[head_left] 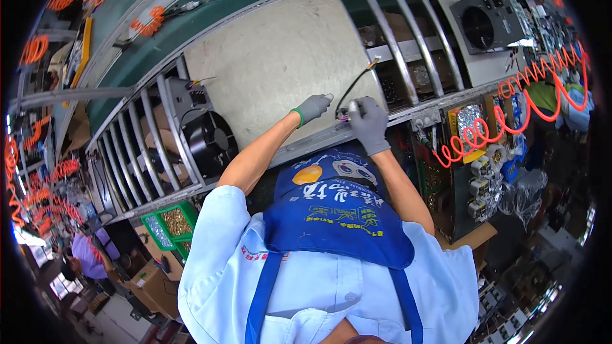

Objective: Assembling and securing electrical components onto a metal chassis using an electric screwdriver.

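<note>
Both my hands wear grey gloves over a pale work board (268,44). In my right hand (368,126), near the board's front edge, the fingers close on a black cable (352,88). A small purplish part shows at the fingertips. The cable curves away to the far right and ends in a light connector with orange-yellow wires. My left hand (311,109) is a short way left of the cable, its fingers pressed together and pointing right. Whatever it may hold is too small to make out. Left of the board, a metal housing with a black round fan (209,143) rests on the rollers.
Metal rollers (398,38) flank the board on both sides. Another grey fan housing (486,20) stands at the far right. A red coiled air hose (475,143) hangs at right. Green bins (175,224) of small metal parts sit at lower left, with cardboard boxes (156,286) below.
</note>
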A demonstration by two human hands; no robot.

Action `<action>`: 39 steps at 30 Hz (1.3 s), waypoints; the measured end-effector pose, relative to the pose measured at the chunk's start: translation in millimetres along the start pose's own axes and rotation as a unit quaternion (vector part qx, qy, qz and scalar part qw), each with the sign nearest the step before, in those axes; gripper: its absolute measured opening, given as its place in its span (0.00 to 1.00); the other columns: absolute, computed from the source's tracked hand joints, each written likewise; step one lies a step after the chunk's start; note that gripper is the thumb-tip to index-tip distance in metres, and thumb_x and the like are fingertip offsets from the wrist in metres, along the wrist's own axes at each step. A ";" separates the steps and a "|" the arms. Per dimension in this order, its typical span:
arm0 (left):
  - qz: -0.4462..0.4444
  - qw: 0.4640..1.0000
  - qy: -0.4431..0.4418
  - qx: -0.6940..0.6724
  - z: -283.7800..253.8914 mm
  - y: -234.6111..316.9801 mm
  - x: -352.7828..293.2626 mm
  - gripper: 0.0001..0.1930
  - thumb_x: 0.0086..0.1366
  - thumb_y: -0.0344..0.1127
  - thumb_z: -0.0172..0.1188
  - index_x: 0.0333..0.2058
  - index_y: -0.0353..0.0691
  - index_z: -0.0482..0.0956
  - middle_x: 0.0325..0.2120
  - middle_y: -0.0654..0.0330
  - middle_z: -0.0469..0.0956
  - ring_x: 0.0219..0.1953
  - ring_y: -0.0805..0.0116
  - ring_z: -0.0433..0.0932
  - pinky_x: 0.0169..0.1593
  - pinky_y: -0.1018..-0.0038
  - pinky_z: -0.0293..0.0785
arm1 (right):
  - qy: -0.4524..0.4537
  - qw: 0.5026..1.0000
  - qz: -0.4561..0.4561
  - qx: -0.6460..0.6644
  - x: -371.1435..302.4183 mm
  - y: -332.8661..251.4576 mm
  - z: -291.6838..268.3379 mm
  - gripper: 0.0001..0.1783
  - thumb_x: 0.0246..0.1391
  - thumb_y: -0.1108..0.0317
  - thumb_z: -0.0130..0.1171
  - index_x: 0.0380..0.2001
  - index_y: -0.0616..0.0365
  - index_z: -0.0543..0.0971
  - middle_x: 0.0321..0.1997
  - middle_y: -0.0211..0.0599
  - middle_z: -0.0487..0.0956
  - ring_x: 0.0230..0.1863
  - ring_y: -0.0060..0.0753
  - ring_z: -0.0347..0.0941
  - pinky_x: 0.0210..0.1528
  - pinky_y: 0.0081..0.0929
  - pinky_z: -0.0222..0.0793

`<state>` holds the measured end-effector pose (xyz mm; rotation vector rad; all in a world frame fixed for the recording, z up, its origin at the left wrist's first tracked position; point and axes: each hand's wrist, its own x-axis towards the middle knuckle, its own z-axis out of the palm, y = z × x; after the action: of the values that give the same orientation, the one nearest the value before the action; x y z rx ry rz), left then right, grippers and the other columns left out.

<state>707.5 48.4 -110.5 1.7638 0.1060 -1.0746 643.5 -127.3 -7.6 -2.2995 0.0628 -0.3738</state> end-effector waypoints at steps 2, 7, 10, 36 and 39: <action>0.083 0.991 0.003 0.104 -23.8 -2.5 -33.5 0.29 0.66 0.56 0.44 0.48 0.32 0.74 0.42 0.48 0.78 0.45 0.58 0.76 0.50 0.65 0.70 | -0.006 1.000 0.002 -0.011 -0.2 1.5 0.3 0.07 0.49 0.64 0.59 0.23 0.54 0.77 0.20 0.37 0.74 0.20 0.40 0.73 0.23 0.36 0.67; 0.168 0.928 0.174 0.283 -37.4 9.2 -190.4 0.30 0.61 0.56 0.52 0.50 0.34 0.72 0.44 0.44 0.74 0.49 0.46 0.72 0.53 0.60 0.68 | 0.005 0.999 0.031 -0.026 -0.6 -1.0 0.4 0.07 0.50 0.64 0.59 0.24 0.55 0.77 0.21 0.38 0.75 0.20 0.40 0.73 0.23 0.36 0.67; 0.122 0.877 0.214 0.412 -27.8 -7.0 -236.0 0.32 0.54 0.57 0.61 0.48 0.35 0.74 0.41 0.47 0.73 0.48 0.48 0.71 0.49 0.58 0.69 | -0.003 0.997 0.042 -0.059 1.9 -5.8 1.4 0.08 0.49 0.62 0.59 0.25 0.55 0.78 0.22 0.39 0.76 0.22 0.42 0.74 0.25 0.37 0.67; 0.168 0.830 0.215 0.487 -26.1 5.9 -185.3 0.21 0.57 0.52 0.61 0.37 0.39 0.77 0.30 0.50 0.76 0.33 0.47 0.76 0.37 0.57 0.71 | -0.066 0.927 0.370 -0.009 -180.4 111.0 -48.0 0.19 0.52 0.54 0.51 0.36 0.60 0.77 0.38 0.53 0.79 0.43 0.56 0.75 0.45 0.47 0.69; 0.204 0.824 0.231 0.476 0.0 20.7 -171.8 0.24 0.60 0.53 0.58 0.43 0.35 0.75 0.34 0.46 0.76 0.39 0.45 0.76 0.42 0.57 0.71 | -0.148 0.878 0.454 -0.041 -257.5 175.4 -84.8 0.23 0.50 0.54 0.50 0.40 0.62 0.78 0.44 0.54 0.78 0.47 0.54 0.74 0.50 0.44 0.68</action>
<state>615.7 105.9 24.4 2.7508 -0.5970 -0.3302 385.7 -266.4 -143.4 -2.1016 0.9731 0.4717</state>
